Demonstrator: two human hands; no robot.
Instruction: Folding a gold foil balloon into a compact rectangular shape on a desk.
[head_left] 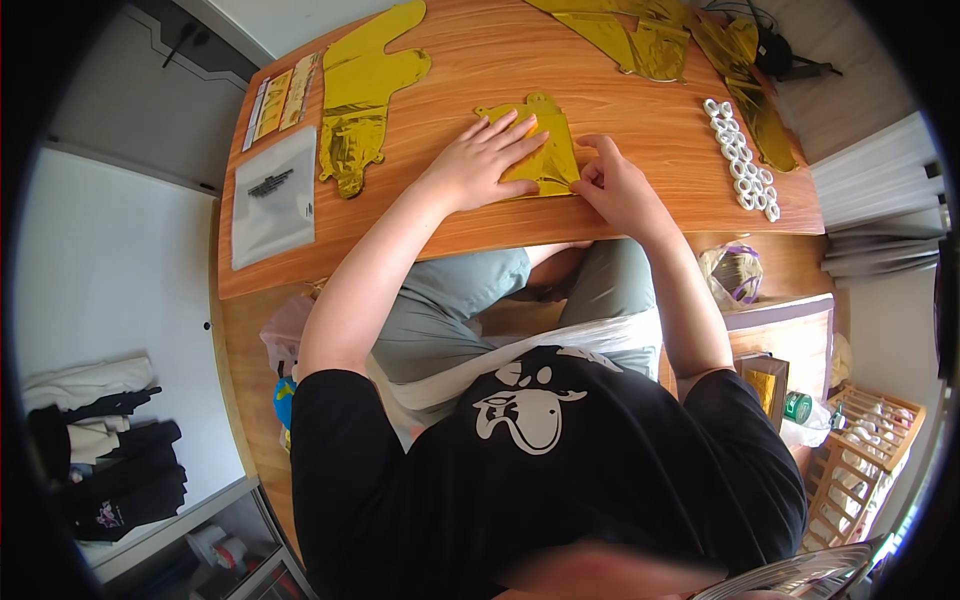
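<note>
A flat gold foil balloon (pixel 556 152), folded into a small piece, lies on the wooden table in front of me. My left hand (pixel 487 168) rests on its left part, palm down with the fingers spread. At the balloon's lower right corner, my right hand (pixel 614 187) is closed, thumb and bent fingers pinching the foil edge. Left of my hands lies another uninflated foil balloon (pixel 360 90), long and partly unfolded. A third foil balloon (pixel 640 45) is spread at the far edge, and a narrow folded foil balloon (pixel 745 95) lies at the far right.
Small white rolls (pixel 742 160) stand in rows on the table's right side. A clear plastic bag (pixel 272 215) with thin dark sticks lies at the left, below some printed cards (pixel 283 95). Black cords (pixel 775 50) sit at the far right corner. The table's front edge (pixel 440 249) runs before my lap.
</note>
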